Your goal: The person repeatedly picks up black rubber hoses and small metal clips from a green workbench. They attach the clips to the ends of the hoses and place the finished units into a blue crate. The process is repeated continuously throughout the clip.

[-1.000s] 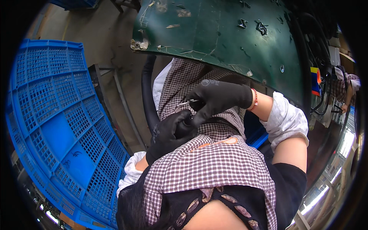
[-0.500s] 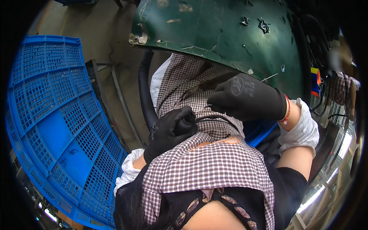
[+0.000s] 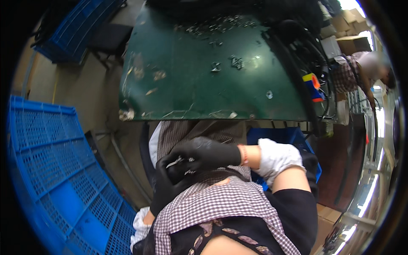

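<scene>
Both my hands wear black gloves and meet low in front of the checked apron [image 3: 212,204]. Cupped near my lap, my left hand [image 3: 168,187] has its fingers curled around several small shiny metal pieces [image 3: 190,172]. My right hand [image 3: 208,154] reaches across from the right, its bent fingertips down among those pieces at the left palm. Its fingertips are partly hidden, so which piece they pinch cannot be made out. Past my hands, on the green tabletop [image 3: 182,97], lie small metal clips [image 3: 236,62] and a scattered heap of metal parts [image 3: 221,25].
A large blue plastic crate [image 3: 63,170] stands at my left. Another blue bin [image 3: 280,136] sits below the table's front edge. A dark stool [image 3: 110,38] and blue crates [image 3: 78,29] are at the far left. Another person [image 3: 352,72] is at the right.
My right hand has moved left and down onto my left hand, where metal pieces now show. The view has shifted, bringing more of the tabletop into sight.
</scene>
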Available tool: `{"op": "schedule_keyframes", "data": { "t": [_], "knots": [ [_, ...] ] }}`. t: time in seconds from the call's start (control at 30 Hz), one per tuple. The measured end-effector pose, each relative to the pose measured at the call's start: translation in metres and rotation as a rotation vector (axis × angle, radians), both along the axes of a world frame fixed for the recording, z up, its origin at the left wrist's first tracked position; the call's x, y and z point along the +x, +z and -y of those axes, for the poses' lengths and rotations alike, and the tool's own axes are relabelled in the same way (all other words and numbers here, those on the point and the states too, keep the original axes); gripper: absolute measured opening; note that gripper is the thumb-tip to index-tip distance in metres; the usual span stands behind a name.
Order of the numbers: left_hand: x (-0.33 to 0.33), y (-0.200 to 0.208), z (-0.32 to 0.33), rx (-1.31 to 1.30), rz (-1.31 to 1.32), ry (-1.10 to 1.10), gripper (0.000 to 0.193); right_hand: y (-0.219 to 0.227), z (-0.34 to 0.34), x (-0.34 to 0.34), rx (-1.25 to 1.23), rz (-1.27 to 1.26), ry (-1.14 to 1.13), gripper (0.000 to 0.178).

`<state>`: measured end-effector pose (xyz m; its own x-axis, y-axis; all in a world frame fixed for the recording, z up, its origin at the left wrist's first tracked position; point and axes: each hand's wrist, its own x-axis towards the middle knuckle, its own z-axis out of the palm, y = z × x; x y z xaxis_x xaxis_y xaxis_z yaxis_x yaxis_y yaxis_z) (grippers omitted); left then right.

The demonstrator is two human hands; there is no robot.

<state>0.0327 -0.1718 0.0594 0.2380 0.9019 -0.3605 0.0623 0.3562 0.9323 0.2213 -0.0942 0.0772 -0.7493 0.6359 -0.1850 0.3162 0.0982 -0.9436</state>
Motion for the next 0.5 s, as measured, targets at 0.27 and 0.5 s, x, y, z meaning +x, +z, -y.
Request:
{"op": "schedule_keyframes", "data": {
  "t": [0.27, 0.5],
  "knots": [
    [-0.01, 0.005, 0.0, 0.27, -0.284, -0.113, 0.088, -0.014, 0.01, -0.007, 0.053, -0.11, -0.198, 0.024],
    [-0.031, 0.005, 0.003, 0.462, -0.385, -0.238, 0.055, -0.012, 0.013, -0.012, -0.045, -0.097, -0.323, 0.02]
  ]
}}
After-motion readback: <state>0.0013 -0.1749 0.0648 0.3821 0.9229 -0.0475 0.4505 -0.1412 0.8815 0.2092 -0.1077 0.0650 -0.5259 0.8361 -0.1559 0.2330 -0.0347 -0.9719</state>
